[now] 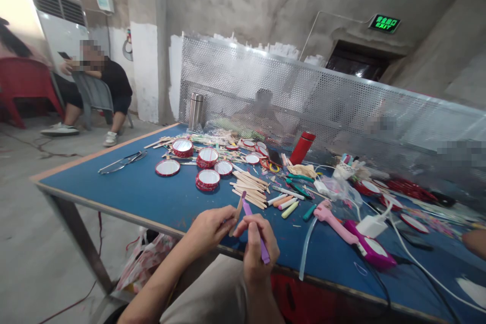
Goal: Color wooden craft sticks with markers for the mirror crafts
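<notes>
My left hand (pixel 212 228) pinches a wooden craft stick (pixel 238 216) by its lower part, just above the table's front edge. The upper end of the stick looks purple. Against it, or very close to it, is the tip of a purple marker (pixel 263 252), which my right hand (pixel 258 235) grips like a pen. Just beyond my hands lies a pile of plain craft sticks (pixel 250 186). Several markers (pixel 289 209) in different colours lie to the right of that pile.
Red-rimmed round pieces (pixel 208 178), some stacked, and tongs (pixel 121 162) lie on the blue table (pixel 98 185). Right are a pink glue gun (pixel 337 225), white cables, and a red bottle (pixel 302 148). A steel flask (pixel 196 111) stands before the perforated metal screen (pixel 235 81). A person (pixel 114 78) sits left.
</notes>
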`<move>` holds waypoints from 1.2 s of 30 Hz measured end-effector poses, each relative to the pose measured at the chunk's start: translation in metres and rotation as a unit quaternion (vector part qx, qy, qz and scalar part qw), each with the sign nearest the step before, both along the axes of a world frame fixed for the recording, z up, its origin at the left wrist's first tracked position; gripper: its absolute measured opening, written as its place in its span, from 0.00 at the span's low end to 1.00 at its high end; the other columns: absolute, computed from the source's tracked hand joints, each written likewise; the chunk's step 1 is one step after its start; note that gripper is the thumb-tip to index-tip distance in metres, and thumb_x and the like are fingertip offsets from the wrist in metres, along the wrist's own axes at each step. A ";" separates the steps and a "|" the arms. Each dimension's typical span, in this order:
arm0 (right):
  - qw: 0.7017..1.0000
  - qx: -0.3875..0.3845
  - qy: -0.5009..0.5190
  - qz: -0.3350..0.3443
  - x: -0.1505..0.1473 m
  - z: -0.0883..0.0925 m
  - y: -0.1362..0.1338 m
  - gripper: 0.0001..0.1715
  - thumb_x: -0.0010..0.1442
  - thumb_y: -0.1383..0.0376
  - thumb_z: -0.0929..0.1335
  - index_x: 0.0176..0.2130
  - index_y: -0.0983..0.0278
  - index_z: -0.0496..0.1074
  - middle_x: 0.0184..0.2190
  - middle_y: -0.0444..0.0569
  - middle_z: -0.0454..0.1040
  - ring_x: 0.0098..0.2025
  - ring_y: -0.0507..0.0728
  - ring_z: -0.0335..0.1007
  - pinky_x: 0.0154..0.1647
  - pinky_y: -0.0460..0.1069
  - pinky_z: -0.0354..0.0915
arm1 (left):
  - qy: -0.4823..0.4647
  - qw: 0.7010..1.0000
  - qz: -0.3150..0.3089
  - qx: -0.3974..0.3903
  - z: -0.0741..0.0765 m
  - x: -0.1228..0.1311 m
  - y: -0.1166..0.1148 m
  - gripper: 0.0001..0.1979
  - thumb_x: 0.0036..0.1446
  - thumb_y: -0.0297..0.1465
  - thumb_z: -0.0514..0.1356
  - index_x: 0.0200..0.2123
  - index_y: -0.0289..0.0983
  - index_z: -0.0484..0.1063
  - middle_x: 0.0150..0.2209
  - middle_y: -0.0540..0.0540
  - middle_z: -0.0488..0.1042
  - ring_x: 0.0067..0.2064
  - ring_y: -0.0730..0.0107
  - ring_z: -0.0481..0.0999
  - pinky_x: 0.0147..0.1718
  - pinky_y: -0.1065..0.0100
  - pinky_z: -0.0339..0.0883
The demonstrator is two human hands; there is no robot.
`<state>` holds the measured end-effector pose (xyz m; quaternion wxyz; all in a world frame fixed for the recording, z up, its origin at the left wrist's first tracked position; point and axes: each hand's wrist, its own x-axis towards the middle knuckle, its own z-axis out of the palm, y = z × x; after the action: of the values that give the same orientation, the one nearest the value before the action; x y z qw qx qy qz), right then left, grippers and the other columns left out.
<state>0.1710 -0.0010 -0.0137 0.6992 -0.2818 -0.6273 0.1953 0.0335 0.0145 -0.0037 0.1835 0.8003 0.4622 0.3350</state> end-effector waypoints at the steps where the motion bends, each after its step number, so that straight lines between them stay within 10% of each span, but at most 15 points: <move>1: 1.000 0.000 0.000 -0.005 0.000 0.000 0.000 0.11 0.66 0.67 0.61 0.35 0.63 0.70 0.23 0.42 0.69 0.25 0.51 0.66 0.30 0.47 0.62 | 0.000 1.000 0.002 -0.001 0.000 0.000 0.000 0.13 0.63 0.35 0.46 0.28 0.39 0.62 0.26 0.53 0.65 0.28 0.72 0.65 0.29 0.72 0.56; 36: 1.000 0.005 0.010 0.020 0.000 0.001 -0.001 0.11 0.66 0.70 0.60 0.37 0.62 0.70 0.24 0.40 0.68 0.26 0.50 0.66 0.30 0.46 0.61 | -0.005 1.000 -0.005 -0.006 -0.001 -0.001 0.000 0.12 0.64 0.34 0.46 0.28 0.39 0.61 0.27 0.53 0.65 0.29 0.72 0.65 0.30 0.72 0.55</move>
<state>0.1711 -0.0016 -0.0122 0.7027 -0.2639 -0.6269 0.2089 0.0329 0.0141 -0.0043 0.1920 0.7996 0.4593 0.3358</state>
